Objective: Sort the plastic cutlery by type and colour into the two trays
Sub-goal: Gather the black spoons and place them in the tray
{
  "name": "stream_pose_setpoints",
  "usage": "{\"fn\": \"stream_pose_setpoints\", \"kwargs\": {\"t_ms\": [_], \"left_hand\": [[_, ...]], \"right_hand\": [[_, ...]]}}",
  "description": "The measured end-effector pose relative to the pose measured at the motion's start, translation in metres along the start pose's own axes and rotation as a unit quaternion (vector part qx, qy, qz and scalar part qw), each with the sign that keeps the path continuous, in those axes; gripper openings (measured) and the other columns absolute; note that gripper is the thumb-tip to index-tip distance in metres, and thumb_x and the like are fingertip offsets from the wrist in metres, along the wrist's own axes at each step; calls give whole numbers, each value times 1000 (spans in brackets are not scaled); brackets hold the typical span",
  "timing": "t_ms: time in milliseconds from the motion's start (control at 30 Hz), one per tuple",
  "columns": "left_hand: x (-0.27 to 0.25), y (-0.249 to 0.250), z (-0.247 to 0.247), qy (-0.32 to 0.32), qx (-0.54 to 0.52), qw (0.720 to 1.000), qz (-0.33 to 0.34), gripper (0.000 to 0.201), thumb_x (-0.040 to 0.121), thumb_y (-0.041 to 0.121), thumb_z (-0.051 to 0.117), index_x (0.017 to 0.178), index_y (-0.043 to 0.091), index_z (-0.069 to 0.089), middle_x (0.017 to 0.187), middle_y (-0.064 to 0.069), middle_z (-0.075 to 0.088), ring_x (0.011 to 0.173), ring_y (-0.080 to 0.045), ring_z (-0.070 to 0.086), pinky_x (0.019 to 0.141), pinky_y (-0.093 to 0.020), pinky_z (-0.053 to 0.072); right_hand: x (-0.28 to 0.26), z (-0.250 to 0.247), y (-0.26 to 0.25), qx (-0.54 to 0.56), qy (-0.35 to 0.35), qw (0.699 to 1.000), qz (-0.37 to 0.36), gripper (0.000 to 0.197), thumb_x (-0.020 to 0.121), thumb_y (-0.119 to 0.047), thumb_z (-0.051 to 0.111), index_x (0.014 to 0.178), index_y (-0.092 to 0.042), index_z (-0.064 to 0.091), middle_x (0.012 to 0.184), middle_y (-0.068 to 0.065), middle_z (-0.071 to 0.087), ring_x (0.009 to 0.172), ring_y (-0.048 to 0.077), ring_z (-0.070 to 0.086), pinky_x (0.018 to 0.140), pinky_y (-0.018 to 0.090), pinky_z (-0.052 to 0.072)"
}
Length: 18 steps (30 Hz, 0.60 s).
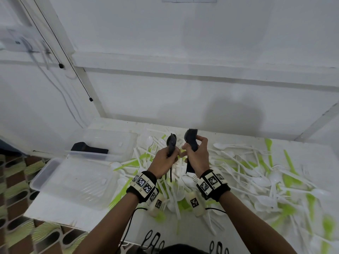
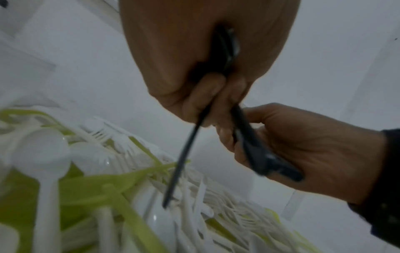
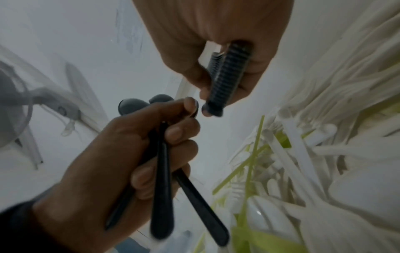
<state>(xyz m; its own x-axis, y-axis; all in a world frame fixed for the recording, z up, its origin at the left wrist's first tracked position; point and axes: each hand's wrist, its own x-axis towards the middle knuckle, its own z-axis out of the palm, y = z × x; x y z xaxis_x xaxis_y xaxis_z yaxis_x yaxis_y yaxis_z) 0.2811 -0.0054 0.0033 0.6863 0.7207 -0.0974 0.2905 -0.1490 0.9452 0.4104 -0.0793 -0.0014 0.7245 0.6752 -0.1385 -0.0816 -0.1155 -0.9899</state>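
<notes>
Two clear plastic trays point(image 1: 73, 182) are waiting left of the white-and-green cutlery heap point(image 1: 256, 176). Above it, the right hand point(image 1: 197, 156) is clenching stacked black forks point(image 1: 190, 139), the left hand point(image 1: 163, 160) black spoons point(image 1: 171, 142). The black pieces are being gathered; the next move probably calls for depositing each bundle separately.

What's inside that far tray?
The far tray holds a stack of black cutlery at its left end. The rest looks bare, though clear or white pieces would be hard to spot.
</notes>
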Motion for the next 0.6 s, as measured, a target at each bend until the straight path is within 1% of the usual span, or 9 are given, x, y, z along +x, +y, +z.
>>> {"fn": "stream_pose_setpoints", "kwargs": {"t_ms": [67,133,200,267,333,367,433,467,600], "left_hand": [[-3,8,-4,-60,-29,998,-21,33,106,23,47,85,0,59,61,-3,45,50,-13,37,53,-23,31],[-7,22,-8,-98,-65,992,-39,26,104,13,44,83,1,54,60,-5,38,44,-10,31,47,-20,27],[-8,27,-10,-121,-80,988,-44,20,102,8,42,85,4,52,60,-6,34,42,-10,26,43,-20,23],[-10,24,-11,-136,-81,987,-38,19,104,12,42,89,6,52,63,-7,36,47,-14,27,46,-23,23],[-12,17,-10,-124,-69,990,-20,24,109,22,41,98,4,53,70,-11,45,50,-17,35,51,-28,28],[-13,11,-8,-110,-64,992,0,24,111,24,39,112,5,53,74,-13,50,51,-18,39,50,-29,30],[-13,3,-5,-86,-58,994,28,31,111,23,38,142,21,44,80,-11,58,51,-20,44,49,-27,36],[-13,-2,-3,-81,-49,995,28,36,111,23,38,148,23,41,78,-8,60,50,-21,44,50,-27,38],[-9,-7,1,-33,-28,999,34,32,111,25,39,131,14,61,67,-3,57,50,-19,43,53,-25,41]], "right_hand": [[0,0,-1,16,-23,999,16,49,85,-34,78,121,-30,45,84,10,74,59,24,66,55,34,52],[2,0,-1,39,-50,997,35,56,78,-42,84,118,-30,46,80,8,72,56,26,59,52,34,48],[4,-2,-1,58,-76,995,41,53,83,-31,84,120,-25,46,73,6,68,52,25,53,48,32,45],[6,-3,-2,62,-81,994,36,50,87,-19,80,122,-21,44,70,9,65,50,23,51,46,31,43],[12,-5,-5,54,-42,997,29,50,85,-16,80,120,-24,45,74,10,67,53,21,55,49,31,45],[15,-7,-7,54,-13,998,29,51,84,-15,80,121,-25,44,77,11,69,55,21,58,51,32,46],[21,-12,-11,69,29,997,29,54,85,-12,78,123,-24,43,80,15,70,57,21,60,55,34,48],[22,-14,-11,77,33,996,22,54,86,-11,77,125,-23,42,80,16,70,58,22,60,55,35,48],[17,-12,-10,101,49,994,10,50,89,-17,77,125,-23,42,87,16,74,62,24,63,55,34,49]]}}
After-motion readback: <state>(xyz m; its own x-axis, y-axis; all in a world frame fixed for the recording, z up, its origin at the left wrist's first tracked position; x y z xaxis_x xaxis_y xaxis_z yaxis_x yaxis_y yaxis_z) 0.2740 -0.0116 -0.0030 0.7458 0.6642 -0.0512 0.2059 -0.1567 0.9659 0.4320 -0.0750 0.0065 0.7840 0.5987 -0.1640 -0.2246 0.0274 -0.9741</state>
